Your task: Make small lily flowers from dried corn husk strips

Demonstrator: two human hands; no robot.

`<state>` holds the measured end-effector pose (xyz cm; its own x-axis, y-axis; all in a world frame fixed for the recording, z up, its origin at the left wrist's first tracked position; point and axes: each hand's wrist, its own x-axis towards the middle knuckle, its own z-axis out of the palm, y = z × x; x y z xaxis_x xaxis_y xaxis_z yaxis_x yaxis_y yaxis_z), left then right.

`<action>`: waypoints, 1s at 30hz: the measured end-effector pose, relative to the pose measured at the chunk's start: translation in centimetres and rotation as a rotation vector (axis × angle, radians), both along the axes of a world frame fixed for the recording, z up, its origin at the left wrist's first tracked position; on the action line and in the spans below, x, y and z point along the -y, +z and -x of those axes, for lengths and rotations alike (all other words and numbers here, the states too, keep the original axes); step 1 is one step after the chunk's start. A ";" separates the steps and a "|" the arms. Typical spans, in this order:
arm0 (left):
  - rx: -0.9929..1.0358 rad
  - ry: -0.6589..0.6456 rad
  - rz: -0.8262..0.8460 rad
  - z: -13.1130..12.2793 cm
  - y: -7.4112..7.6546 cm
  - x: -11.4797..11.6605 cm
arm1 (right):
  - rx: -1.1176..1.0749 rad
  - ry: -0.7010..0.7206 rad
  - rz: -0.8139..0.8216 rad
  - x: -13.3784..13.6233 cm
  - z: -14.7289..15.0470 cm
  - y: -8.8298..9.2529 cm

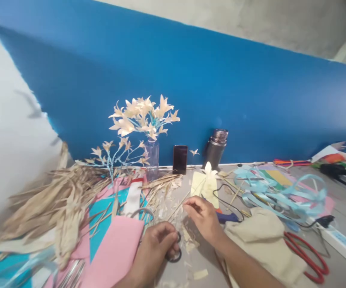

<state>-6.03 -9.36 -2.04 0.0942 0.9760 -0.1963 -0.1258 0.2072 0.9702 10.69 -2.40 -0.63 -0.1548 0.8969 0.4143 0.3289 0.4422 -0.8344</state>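
Note:
My left hand (160,243) is low in the middle, its fingers curled in and thumb pressed to them. Black scissors handle rings (175,256) show right at its fingertips; whether the fingers grip them I cannot tell. My right hand (203,218) is to the right and slightly higher, thumb and fingertips pinched together. A thin pale stem (179,207) slants just past those fingertips; anything inside the pinch is too small to make out. Beyond it a cream husk flower (209,169) rises over a yellow sheet (197,185). Husk scraps (190,237) litter the tabletop between my hands.
Dried husks (49,196) and a pink pad (115,248) lie left. A flower-filled bottle (152,160), a phone (180,159) and a flask (215,150) stand by the blue wall. Right are blue ribbons (306,197), beige cloth (259,234), red-handled scissors (306,256) and a power strip (339,242).

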 end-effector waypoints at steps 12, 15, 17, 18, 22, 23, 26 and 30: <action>-0.064 -0.024 -0.040 0.1 -0.3 0.0 | 0.134 -0.184 -0.387 -0.5 -1.0 0.4; -0.058 -0.020 -0.044 0.0 -0.1 0.0 | 0.156 -0.172 -0.342 -0.4 -1.0 0.6; -0.052 -0.022 -0.042 0.0 0.0 0.0 | 0.172 -0.166 -0.316 -0.3 -1.0 0.7; -0.051 -0.022 -0.042 0.0 0.0 0.0 | 0.173 -0.160 -0.305 -0.3 -0.9 0.6; -0.050 -0.020 -0.044 0.0 0.0 0.0 | 0.129 -0.141 -0.229 -0.4 -0.7 0.3; -0.042 -0.018 -0.043 0.0 0.0 0.0 | 0.102 -0.145 -0.196 -0.6 -0.8 0.4; 0.003 -0.001 -0.032 -0.1 0.1 0.1 | 0.004 -0.218 -0.105 -1.2 -2.0 1.8; 0.006 -0.002 -0.028 -0.1 0.0 0.1 | 0.038 -0.362 -0.092 -3.6 -4.8 6.2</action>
